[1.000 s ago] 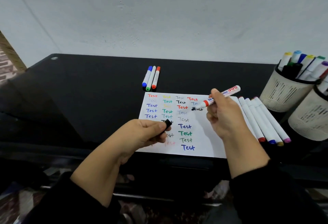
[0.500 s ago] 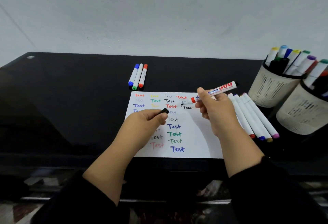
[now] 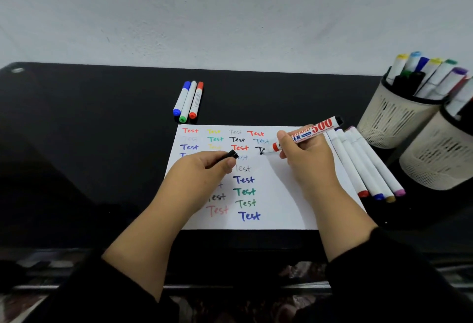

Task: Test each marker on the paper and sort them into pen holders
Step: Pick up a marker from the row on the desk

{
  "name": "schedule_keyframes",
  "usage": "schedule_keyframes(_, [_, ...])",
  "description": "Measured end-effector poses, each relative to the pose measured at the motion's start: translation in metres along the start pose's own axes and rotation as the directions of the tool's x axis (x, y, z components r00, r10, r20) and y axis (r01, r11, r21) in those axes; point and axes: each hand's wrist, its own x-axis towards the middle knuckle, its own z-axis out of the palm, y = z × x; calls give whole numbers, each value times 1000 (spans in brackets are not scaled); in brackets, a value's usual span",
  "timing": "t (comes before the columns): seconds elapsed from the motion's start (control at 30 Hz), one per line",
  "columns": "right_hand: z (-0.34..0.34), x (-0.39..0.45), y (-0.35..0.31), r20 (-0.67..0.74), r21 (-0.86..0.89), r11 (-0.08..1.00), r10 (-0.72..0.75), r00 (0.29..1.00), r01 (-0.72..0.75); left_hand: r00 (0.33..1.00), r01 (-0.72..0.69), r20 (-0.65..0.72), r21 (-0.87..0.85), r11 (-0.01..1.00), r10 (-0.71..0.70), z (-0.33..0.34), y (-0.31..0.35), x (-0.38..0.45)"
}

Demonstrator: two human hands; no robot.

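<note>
My right hand (image 3: 305, 159) has its grip closed around a whiteboard marker (image 3: 304, 134), and the black tip touches the paper (image 3: 276, 194) just beside a black stroke in the third row of "Test" words. My left hand (image 3: 202, 171) pinches the black cap (image 3: 229, 156) between thumb and fingers, and this hand rests over the left half of the paper. The paper lies flat on the black tabletop (image 3: 89, 143), and many "Test" words in red, yellow, green, blue and black are on it. Along the right edge of the paper four white markers (image 3: 363, 166) lie side by side, partly on the sheet. Further right of the paper two pale pen holders (image 3: 399, 123) stand close together, with markers upright in them. Behind the paper, three markers (image 3: 188, 101) with blue, green and red caps lie touching each other.
</note>
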Motion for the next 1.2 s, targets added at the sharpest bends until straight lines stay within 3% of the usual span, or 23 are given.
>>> schedule_keyframes(0.53, [1, -4, 0, 17, -3, 998, -56, 998, 56, 1000, -24, 12, -8, 1000, 24, 1, 1, -3])
schedule_keyframes(1.2, [-1, -3, 1, -91, 4, 998, -68, 994, 69, 999, -32, 8, 8, 999, 31, 2, 0, -2])
